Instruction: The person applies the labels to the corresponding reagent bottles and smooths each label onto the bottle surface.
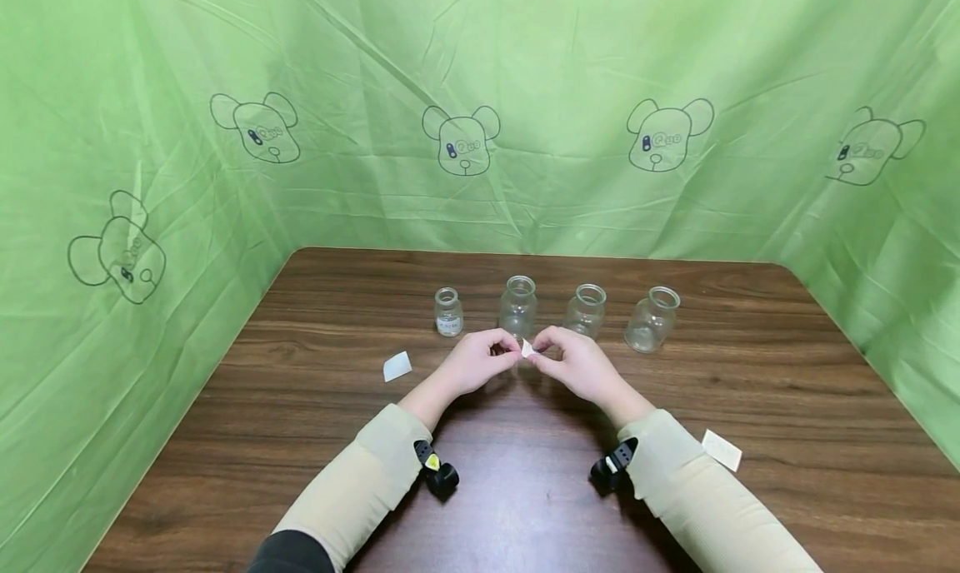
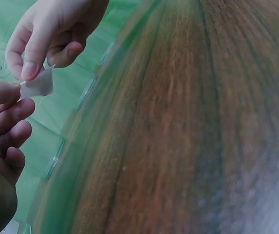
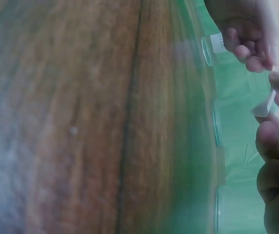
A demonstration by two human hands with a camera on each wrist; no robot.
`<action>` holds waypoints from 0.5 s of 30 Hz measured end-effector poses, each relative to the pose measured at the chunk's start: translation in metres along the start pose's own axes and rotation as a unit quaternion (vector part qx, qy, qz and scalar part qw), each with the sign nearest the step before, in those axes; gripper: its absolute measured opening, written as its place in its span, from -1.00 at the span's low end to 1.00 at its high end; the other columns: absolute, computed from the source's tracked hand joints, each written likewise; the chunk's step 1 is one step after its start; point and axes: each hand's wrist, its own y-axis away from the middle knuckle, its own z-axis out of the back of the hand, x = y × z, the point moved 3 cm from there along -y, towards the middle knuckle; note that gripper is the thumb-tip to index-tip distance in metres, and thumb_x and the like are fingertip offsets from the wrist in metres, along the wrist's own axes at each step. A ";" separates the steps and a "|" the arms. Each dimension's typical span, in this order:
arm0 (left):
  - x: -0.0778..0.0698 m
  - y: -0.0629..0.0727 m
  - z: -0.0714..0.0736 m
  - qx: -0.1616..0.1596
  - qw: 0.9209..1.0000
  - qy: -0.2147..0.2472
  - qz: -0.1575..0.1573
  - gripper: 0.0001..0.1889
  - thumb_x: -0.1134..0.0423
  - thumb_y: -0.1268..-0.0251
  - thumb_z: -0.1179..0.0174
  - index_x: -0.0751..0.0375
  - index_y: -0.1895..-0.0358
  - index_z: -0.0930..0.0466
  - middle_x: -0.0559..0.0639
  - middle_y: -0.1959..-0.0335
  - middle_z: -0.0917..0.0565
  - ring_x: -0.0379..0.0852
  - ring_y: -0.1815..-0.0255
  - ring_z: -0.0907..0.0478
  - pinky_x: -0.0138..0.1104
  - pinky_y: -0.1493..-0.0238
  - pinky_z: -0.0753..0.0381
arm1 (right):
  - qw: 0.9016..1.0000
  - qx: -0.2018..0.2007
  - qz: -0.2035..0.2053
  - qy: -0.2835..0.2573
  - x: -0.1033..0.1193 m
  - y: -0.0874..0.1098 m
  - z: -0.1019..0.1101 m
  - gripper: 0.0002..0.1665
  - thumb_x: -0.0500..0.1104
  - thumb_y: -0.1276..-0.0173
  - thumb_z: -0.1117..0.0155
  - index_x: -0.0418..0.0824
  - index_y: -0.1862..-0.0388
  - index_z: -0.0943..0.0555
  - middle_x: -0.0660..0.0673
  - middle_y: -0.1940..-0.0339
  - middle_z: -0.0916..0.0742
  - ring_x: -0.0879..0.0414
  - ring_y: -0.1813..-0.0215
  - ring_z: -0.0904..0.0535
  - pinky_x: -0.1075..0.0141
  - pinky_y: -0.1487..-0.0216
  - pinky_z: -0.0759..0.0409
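Both hands meet over the table in front of the glass jars. A small white sticker-like paper is between their fingertips, bent and curling at its free end. My left hand pinches one edge of it between thumb and forefinger. From the other side my right hand pinches it too. In the left wrist view, the white paper juts out below the right hand's fingers. Just behind the hands stand a clear glass jar and a second jar, its base partly hidden by the right hand.
A smaller jar with a printed white label stands at the left of the row, and another clear jar at its right end. One white paper piece lies left of the hands, another white piece beside the right sleeve.
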 end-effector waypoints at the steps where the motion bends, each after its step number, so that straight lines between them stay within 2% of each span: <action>1: 0.000 0.000 0.000 0.000 1.000 0.001 0.002 -0.94 0.17 -0.24 -0.19 0.02 0.31 -0.61 -0.21 0.42 -0.59 -0.27 0.35 -0.48 -0.38 0.28 -0.47 | 1.000 -0.003 0.001 0.002 0.000 0.000 0.000 -0.86 -0.05 -0.22 -0.34 -0.04 0.31 -0.59 0.05 0.29 -0.68 0.04 0.25 -0.57 0.21 0.25 -0.47; 3: 0.000 0.000 -0.001 0.002 1.000 0.002 0.003 -0.94 0.18 -0.25 -0.17 0.03 0.30 -0.61 -0.21 0.41 -0.58 -0.27 0.35 -0.47 -0.37 0.26 -0.47 | 1.000 -0.005 0.000 0.002 0.000 0.001 -0.001 -0.87 -0.05 -0.23 -0.33 -0.04 0.31 -0.59 0.06 0.29 -0.68 0.08 0.27 -0.57 0.24 0.27 -0.47; 6: -0.001 -0.001 -0.003 0.006 1.000 0.003 0.002 -0.92 0.18 -0.28 -0.15 0.05 0.29 -0.60 -0.20 0.42 -0.58 -0.27 0.35 -0.46 -0.38 0.26 -0.46 | 1.000 0.000 -0.018 -0.011 0.001 0.001 -0.002 -0.88 -0.05 -0.25 -0.32 -0.02 0.31 -0.57 0.07 0.33 -0.67 0.15 0.48 -0.55 0.29 0.44 -0.49; 10: 0.000 -0.001 -0.006 0.008 1.000 0.010 0.002 -0.93 0.19 -0.28 -0.14 0.06 0.31 -0.58 -0.19 0.44 -0.55 -0.27 0.37 -0.45 -0.39 0.30 -0.45 | 0.999 0.014 -0.036 -0.030 0.002 0.003 -0.005 -0.90 -0.06 -0.26 -0.29 -0.01 0.29 -0.57 0.07 0.49 -0.62 0.23 0.71 -0.45 0.33 0.64 -0.43; 13: 0.000 -0.001 -0.007 0.009 1.000 0.015 -0.003 -0.94 0.19 -0.28 -0.15 0.06 0.32 -0.57 -0.19 0.45 -0.55 -0.28 0.38 -0.45 -0.40 0.31 -0.45 | 0.999 0.015 -0.033 -0.037 0.004 0.004 -0.007 -0.89 -0.09 -0.26 -0.30 -0.04 0.25 -0.60 0.04 0.45 -0.61 0.26 0.70 -0.44 0.34 0.63 -0.43; 15: -0.001 -0.001 -0.008 0.009 1.000 0.018 -0.011 -0.93 0.19 -0.30 -0.14 0.06 0.31 -0.57 -0.18 0.44 -0.55 -0.28 0.37 -0.45 -0.39 0.30 -0.45 | 0.998 0.010 -0.030 -0.045 0.004 0.005 -0.007 -0.89 -0.11 -0.26 -0.30 -0.06 0.24 -0.62 0.03 0.34 -0.62 0.26 0.68 -0.45 0.34 0.63 -0.44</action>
